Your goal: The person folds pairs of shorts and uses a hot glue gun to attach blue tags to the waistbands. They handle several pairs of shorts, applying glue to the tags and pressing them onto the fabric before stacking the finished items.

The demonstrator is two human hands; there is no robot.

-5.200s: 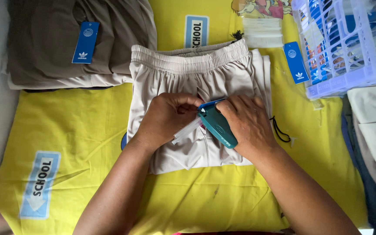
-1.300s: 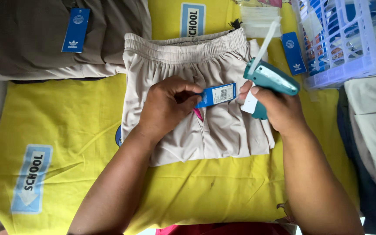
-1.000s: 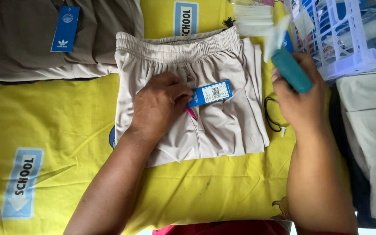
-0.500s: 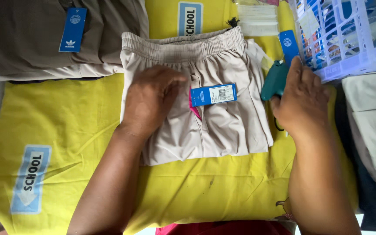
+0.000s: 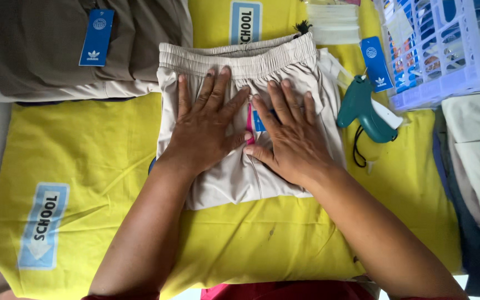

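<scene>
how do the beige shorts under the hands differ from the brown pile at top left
The beige shorts are light in colour; the brown pile is dark. The beige shorts lie in the middle of the yellow cloth with the left hand and right hand flat on them; the brown pile sits untouched at the far left. The brown pile's blue tag shows in full; the beige shorts' tag is mostly covered. Both are folded.
</scene>
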